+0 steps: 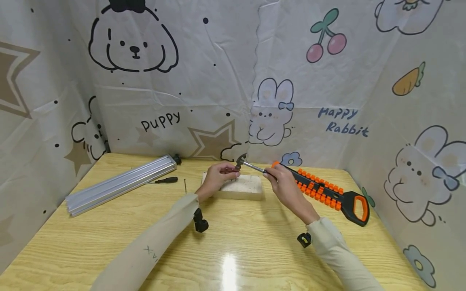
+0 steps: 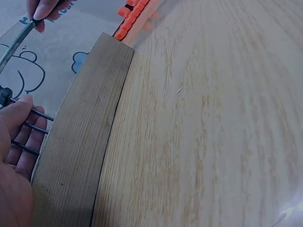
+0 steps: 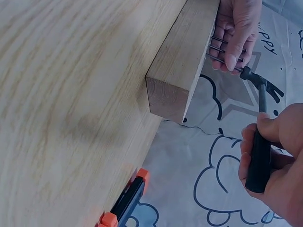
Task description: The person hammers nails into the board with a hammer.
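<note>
A pale wooden block [image 1: 251,190] lies on the table, with three nails [image 3: 218,48] standing out of its top face in a row. My left hand [image 1: 218,178] is at the block's top and pinches the end nail [image 2: 43,114] between thumb and fingers; its other fingers are behind the remaining nails. In my right hand [image 3: 284,151] is the black handle of a small claw hammer [image 3: 258,81]. The hammer's striking face is at the head of the pinched nail; whether they touch is hard to tell.
To the right lies a black-and-orange toothed rack [image 1: 320,192] with a loop handle. A long silver metal case [image 1: 123,184], a black-handled screwdriver [image 1: 167,180] and a loose nail [image 1: 185,186] lie left. A printed cloth [image 1: 218,81] hangs behind the table.
</note>
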Demonstrator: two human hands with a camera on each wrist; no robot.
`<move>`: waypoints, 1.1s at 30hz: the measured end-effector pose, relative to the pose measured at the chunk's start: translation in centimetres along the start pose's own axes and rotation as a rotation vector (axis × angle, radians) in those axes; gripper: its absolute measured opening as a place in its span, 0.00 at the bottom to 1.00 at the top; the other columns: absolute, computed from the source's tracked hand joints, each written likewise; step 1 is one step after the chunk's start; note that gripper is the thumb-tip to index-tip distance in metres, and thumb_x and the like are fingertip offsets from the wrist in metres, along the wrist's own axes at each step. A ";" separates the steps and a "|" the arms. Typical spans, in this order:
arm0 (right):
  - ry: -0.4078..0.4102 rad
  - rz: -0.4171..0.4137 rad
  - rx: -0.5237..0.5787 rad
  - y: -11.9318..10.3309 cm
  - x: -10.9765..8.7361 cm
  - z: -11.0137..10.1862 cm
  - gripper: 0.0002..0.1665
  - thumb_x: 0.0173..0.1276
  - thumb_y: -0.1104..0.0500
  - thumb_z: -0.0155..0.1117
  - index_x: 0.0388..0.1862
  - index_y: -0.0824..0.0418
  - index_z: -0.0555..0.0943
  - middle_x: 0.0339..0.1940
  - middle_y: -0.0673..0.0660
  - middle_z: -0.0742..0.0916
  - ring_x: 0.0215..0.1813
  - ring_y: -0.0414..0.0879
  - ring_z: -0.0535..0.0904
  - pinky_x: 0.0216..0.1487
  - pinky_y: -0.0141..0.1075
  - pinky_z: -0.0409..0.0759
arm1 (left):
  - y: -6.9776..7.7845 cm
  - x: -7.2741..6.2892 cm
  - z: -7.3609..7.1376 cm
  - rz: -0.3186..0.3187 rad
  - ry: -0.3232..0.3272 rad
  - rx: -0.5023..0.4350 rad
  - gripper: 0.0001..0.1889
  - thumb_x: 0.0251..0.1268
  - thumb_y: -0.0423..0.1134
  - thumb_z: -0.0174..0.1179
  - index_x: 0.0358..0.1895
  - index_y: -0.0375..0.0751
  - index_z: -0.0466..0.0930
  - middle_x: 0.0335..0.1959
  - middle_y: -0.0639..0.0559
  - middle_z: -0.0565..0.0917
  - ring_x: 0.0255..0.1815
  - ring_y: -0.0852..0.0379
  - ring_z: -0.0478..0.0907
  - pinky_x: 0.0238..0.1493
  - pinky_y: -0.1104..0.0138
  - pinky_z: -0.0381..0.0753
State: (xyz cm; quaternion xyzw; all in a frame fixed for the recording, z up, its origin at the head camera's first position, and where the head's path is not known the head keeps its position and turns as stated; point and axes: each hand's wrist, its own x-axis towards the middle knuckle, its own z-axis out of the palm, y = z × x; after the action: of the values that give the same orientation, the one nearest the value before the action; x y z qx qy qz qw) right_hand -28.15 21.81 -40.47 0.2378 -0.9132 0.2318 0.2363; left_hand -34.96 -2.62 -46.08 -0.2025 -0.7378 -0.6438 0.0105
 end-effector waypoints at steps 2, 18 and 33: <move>0.017 -0.010 0.005 0.0 0.1 -0.2 0.07 0.75 0.66 0.67 0.46 0.67 0.88 0.33 0.58 0.83 0.31 0.46 0.71 0.30 0.37 0.72 | 0.0 0.0 0.0 0.001 -0.006 -0.002 0.10 0.67 0.33 0.73 0.48 0.33 0.88 0.47 0.39 0.89 0.40 0.61 0.84 0.44 0.72 0.83; 0.028 -0.044 -0.021 -0.6 0.2 -0.7 0.06 0.77 0.67 0.64 0.46 0.70 0.86 0.33 0.58 0.81 0.33 0.47 0.71 0.33 0.38 0.73 | -0.3 0.1 -0.1 0.011 -0.010 0.006 0.10 0.67 0.34 0.72 0.48 0.34 0.88 0.46 0.42 0.89 0.40 0.60 0.83 0.43 0.72 0.82; -0.006 -0.016 -0.121 -0.2 0.0 -0.4 0.09 0.78 0.63 0.64 0.47 0.67 0.88 0.34 0.57 0.83 0.34 0.49 0.75 0.33 0.41 0.76 | -0.4 0.2 0.0 -0.006 -0.002 -0.005 0.10 0.66 0.34 0.73 0.47 0.36 0.89 0.46 0.42 0.90 0.39 0.61 0.84 0.42 0.72 0.82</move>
State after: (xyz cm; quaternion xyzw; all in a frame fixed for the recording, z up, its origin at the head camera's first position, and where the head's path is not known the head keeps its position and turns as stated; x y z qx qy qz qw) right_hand -27.88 21.84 -40.14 0.2311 -0.9242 0.1735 0.2496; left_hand -35.24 -2.65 -46.41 -0.2006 -0.7370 -0.6454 0.0074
